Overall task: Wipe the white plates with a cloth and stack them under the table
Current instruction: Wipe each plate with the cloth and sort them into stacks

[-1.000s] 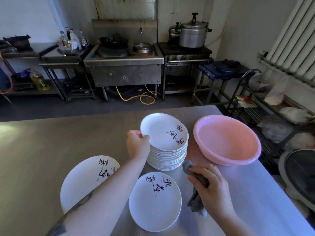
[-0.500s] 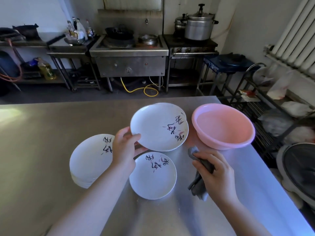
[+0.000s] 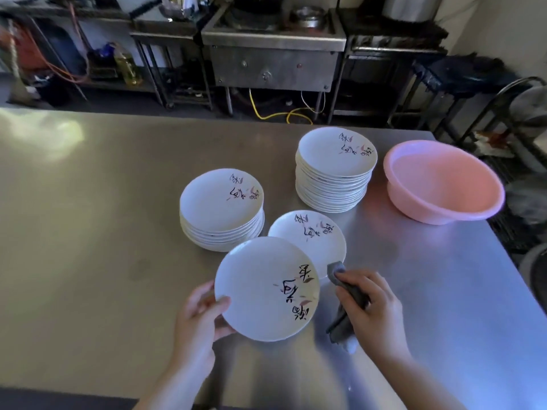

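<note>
My left hand (image 3: 199, 316) grips the left rim of a white plate (image 3: 260, 288) with black brush writing, held above the steel table (image 3: 88, 232). My right hand (image 3: 370, 309) holds a grey cloth (image 3: 346, 297) just right of that plate, its tip near the rim. A single plate (image 3: 313, 238) lies flat behind the held one, partly hidden by it. A short stack of plates (image 3: 220, 208) stands to the left, and a taller stack (image 3: 336, 170) stands farther back on the right.
A pink plastic basin (image 3: 444, 182) sits at the table's right side, near the edge. Beyond the table are a steel stove unit (image 3: 272, 60), metal racks and a yellow hose (image 3: 278, 115) on the floor. A wire shelf (image 3: 521, 119) stands to the right.
My left hand lifted the top plate off the tall stack and brought it toward me, in front of the single plate. My right hand stayed close by with the cloth. The camera tilted down.
</note>
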`<act>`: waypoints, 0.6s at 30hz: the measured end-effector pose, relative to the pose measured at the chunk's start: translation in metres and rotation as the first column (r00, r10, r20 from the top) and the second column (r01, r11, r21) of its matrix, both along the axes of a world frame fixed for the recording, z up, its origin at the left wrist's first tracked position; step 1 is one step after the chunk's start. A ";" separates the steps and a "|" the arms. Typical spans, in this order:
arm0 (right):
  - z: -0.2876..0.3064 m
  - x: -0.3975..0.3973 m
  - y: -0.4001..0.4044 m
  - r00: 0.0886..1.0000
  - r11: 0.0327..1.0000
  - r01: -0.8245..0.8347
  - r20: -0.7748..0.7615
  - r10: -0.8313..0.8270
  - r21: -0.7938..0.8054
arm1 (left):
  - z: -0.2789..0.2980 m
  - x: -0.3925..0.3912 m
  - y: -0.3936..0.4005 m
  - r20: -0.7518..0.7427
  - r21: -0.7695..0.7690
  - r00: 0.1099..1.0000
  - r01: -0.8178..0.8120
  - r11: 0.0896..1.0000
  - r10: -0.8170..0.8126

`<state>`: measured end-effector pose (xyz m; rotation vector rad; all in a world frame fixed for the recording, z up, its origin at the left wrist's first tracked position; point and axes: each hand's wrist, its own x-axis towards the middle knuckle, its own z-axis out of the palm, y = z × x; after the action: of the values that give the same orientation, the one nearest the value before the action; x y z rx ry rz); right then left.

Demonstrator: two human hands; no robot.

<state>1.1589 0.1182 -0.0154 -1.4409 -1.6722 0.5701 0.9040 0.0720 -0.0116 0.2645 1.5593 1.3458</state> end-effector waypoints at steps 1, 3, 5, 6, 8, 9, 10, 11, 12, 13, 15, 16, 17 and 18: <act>-0.001 -0.011 -0.007 1.000 1.000 -0.005 0.003 0.005 -0.001 | -0.004 -0.008 -0.005 0.005 -0.010 1.000 0.009 1.000 -0.009; -0.002 -0.035 -0.018 1.000 1.000 0.004 -0.003 -0.004 -0.004 | -0.012 -0.026 -0.013 0.012 -0.027 0.999 0.031 0.999 -0.031; -0.003 -0.059 -0.031 0.999 1.000 0.019 -0.027 -0.019 -0.002 | -0.021 -0.045 -0.022 0.006 -0.049 0.998 0.056 0.997 -0.056; -0.004 -0.070 -0.037 0.999 1.000 0.023 -0.035 -0.023 0.001 | -0.025 -0.055 -0.025 0.001 -0.056 0.997 0.075 0.996 -0.075; -0.007 -0.092 -0.047 0.999 0.999 0.030 -0.020 -0.030 -0.012 | -0.035 -0.073 -0.031 -0.011 -0.071 0.993 0.115 0.991 -0.117; -0.010 -0.102 -0.052 0.999 0.999 0.036 -0.010 -0.036 -0.030 | -0.039 -0.081 -0.034 -0.016 -0.078 0.991 0.134 0.988 -0.135; -0.013 -0.112 -0.057 0.999 0.998 0.041 0.001 -0.041 -0.046 | -0.042 -0.088 -0.036 -0.019 -0.083 0.988 0.151 0.985 -0.153; -0.016 -0.121 -0.061 0.999 0.997 0.043 0.017 -0.042 -0.056 | -0.045 -0.093 -0.039 -0.021 -0.088 0.985 0.168 0.982 -0.170; -0.017 -0.129 -0.065 0.999 0.997 0.040 0.036 -0.038 -0.062 | -0.047 -0.097 -0.041 -0.025 -0.094 0.982 0.183 0.979 -0.186; -0.018 -0.135 -0.068 0.998 0.997 0.035 0.056 -0.031 -0.069 | -0.049 -0.099 -0.043 -0.034 -0.100 0.978 0.200 0.975 -0.205; -0.019 -0.143 -0.073 0.996 0.996 0.025 0.083 -0.017 -0.090 | -0.050 -0.100 -0.048 -0.092 -0.112 0.962 0.247 0.963 -0.257; -0.020 -0.145 -0.075 0.996 0.994 0.023 0.093 -0.013 -0.108 | -0.051 -0.101 -0.050 -0.156 -0.120 0.942 0.281 0.952 -0.298; -0.020 -0.146 -0.075 0.995 0.991 0.024 0.102 -0.010 -0.135 | -0.053 -0.102 -0.051 -0.255 -0.134 0.900 0.330 0.934 -0.354; -0.020 -0.147 -0.075 0.994 0.986 0.030 0.107 -0.012 -0.165 | -0.053 -0.104 -0.051 -0.374 -0.154 0.827 0.392 0.907 -0.421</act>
<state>1.0123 0.0429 -0.0354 -1.6317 -1.7226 0.6441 0.8000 0.0212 -0.0646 0.8264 1.7540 0.9289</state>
